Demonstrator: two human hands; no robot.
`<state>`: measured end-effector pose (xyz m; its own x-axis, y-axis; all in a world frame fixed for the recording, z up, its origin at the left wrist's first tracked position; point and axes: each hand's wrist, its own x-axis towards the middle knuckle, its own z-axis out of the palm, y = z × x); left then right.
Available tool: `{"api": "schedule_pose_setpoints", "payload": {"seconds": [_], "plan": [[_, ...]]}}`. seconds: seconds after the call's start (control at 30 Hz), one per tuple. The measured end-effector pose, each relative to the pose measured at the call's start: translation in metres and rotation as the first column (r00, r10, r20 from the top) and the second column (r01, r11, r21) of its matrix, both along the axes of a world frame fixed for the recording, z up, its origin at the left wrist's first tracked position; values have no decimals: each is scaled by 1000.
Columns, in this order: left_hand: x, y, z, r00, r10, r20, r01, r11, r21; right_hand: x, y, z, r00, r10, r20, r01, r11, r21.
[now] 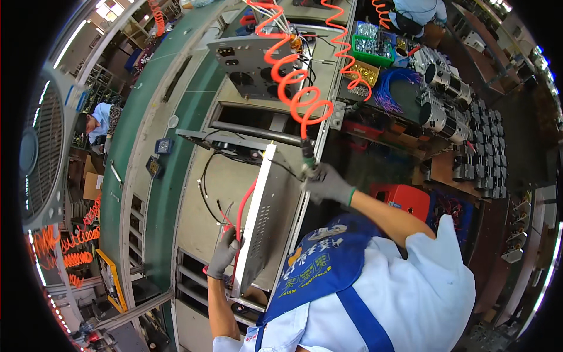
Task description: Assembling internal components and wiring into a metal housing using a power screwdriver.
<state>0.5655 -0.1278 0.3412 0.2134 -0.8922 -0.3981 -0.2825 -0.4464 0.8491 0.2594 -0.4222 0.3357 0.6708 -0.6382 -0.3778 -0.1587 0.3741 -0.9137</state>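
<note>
My left hand (224, 253), in a grey glove, is closed at a thick red cable (241, 214) beside a white-edged metal panel (258, 217). Thin black and red wire ends (224, 212) stick up just past its fingers. My right hand (329, 184), also gloved, wraps round the lower part of a pneumatic screwdriver (308, 154), slightly blurred. The tool hangs from an orange coiled air hose (293, 82). Slots and small holes mark the panel's grey face, and a second grey panel with a fan (234, 146) adjoins its far end.
Farther up the line stands a grey panel with fan openings (252, 67). A green conveyor (158, 199) runs along the left. Parts bins (373, 50), blue wires (394, 88) and cylindrical motors (443, 120) fill the right bench. A red case (404, 199) sits beside my right forearm.
</note>
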Motion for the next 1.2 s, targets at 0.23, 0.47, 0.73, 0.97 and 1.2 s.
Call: {"api": "schedule_pose_setpoints", "payload": {"seconds": [0.23, 0.47, 0.73, 0.97, 1.2], "plan": [[-31, -26, -20, 955, 198, -218, -122, 939, 320, -68, -199, -178, 907, -321, -274, 134, 835, -534], [-40, -39, 0, 963, 259, -72, -186, 836, 517, -65, -301, -247, 848, -331, -413, 69, 843, -534], [-38, -43, -3, 943, 305, -136, -196, 836, 512, -88, -279, -288, 618, -608, -498, 139, 708, -692], [-26, -45, -14, 994, 113, 16, -107, 880, 462, -165, -113, -282, 652, -486, -582, 213, 854, -475], [-28, -43, -3, 1000, 6, 27, -15, 942, 335, -294, 187, -230, 374, -435, -819, 614, 778, -134]]}}
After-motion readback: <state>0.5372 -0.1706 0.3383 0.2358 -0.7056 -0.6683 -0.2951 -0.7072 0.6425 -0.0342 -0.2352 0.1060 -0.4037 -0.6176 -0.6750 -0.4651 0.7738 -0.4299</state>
